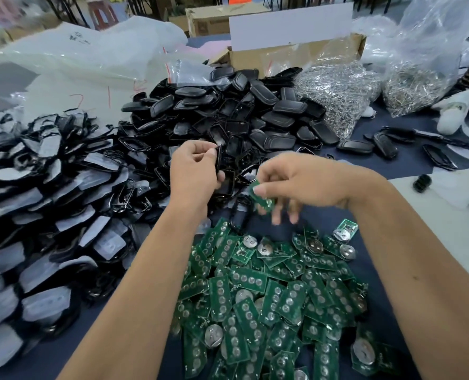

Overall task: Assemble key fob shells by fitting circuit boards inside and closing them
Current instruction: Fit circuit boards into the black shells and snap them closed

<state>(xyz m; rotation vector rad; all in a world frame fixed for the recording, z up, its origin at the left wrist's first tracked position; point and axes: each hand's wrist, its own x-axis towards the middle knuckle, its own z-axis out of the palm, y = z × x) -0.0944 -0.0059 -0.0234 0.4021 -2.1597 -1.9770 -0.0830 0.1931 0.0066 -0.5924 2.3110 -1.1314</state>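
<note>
The pile of green circuit boards [269, 297] is lying on the dark blue table [409, 127] w/ both bare forearms reaching over it. Just beyond the pile's far-left edge, the left hand [193, 171] is gripping a black shell half [219, 160] on edge, fingers curled and thumb pressing it from the near side. Above the pile's far edge, the right hand [296, 185] is pinching one green board [262, 196] btwn thumb and index; its other fingers are hanging loosely spread, blurred. The two hands are sitting near each other but apart, shell and board not touching. Beyond the pile, a big heap of black shells [228, 113] is spreading out; left of the pile, stacks of black frames w/ pale film [49, 215] are crowding the table. Far right of the heap, clear bags of metal parts [337, 94] are resting beside a cardboard box [282, 56].
</note>
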